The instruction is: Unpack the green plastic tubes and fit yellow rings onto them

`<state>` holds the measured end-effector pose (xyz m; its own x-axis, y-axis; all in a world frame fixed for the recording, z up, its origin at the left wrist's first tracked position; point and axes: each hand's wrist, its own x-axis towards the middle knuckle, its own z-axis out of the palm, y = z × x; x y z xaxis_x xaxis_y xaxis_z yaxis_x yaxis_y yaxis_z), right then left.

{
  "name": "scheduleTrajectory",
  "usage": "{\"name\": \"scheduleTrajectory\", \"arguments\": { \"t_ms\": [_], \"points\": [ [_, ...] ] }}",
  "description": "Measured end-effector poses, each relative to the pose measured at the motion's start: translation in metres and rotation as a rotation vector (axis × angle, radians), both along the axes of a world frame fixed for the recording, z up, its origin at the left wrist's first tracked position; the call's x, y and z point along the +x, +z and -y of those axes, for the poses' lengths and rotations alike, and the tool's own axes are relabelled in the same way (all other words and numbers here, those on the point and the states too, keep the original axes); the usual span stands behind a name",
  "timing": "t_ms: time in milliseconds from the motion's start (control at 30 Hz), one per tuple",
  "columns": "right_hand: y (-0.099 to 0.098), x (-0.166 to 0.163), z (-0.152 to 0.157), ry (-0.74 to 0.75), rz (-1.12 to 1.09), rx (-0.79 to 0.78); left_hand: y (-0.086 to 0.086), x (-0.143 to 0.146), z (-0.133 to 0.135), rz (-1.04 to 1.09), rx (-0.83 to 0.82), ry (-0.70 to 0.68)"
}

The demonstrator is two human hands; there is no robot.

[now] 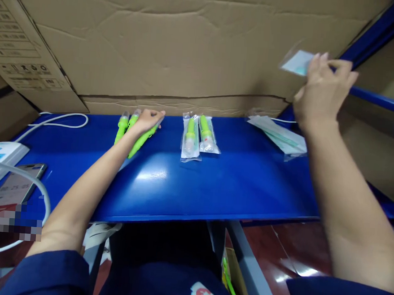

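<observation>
At the back left of the blue table, my left hand (149, 121) is closed around the upper end of a lime-green stick (139, 144), whose tip is hidden by the fingers. Two more lime-green sticks with clear ends (122, 126) lie just left of it, partly behind my wrist. My right hand (325, 91) is raised at the right, blurred, pinching a small clear plastic bag (297, 62) with a white and teal insert. Below it lies a stack of flat clear bags (280, 136). Mid-table, two bagged green sticks (190, 138) lie side by side.
Cardboard (173, 42) walls the back of the blue table (194, 187). A power strip (3, 161), a phone (15, 186) and white cables (67, 120) occupy the left side. A blue metal frame (382, 101) stands at the right. Beneath the table is a box holding green pieces (228, 278).
</observation>
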<state>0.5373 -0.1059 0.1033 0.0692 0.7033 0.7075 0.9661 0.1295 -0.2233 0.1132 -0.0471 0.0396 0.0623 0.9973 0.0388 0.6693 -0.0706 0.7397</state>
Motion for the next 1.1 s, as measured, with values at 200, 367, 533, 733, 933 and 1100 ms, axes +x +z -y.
{"name": "scheduleTrajectory", "arguments": {
  "t_ms": [200,367,533,733,933,1100],
  "points": [
    [-0.085,-0.003,-0.044,-0.3,-0.112,-0.32,-0.013,0.015,-0.001,-0.374,0.072,0.098],
    [-0.111,-0.023,-0.053,-0.247,0.015,-0.475,-0.015,0.031,-0.001,-0.527,0.077,0.149],
    [-0.09,-0.068,-0.029,0.085,0.088,-0.442,-0.011,0.043,0.004,-0.629,0.076,0.151],
    [-0.085,-0.111,0.012,0.498,0.045,-0.523,-0.002,0.052,0.033,-0.635,0.406,-0.166],
    [-0.095,-0.101,0.019,0.579,-0.177,-0.688,0.0,0.084,0.041,-0.583,0.363,-0.876],
    [-0.097,-0.094,0.021,0.62,-0.376,-0.797,-0.008,0.094,0.043,-0.647,0.289,-0.913]
  ]
}}
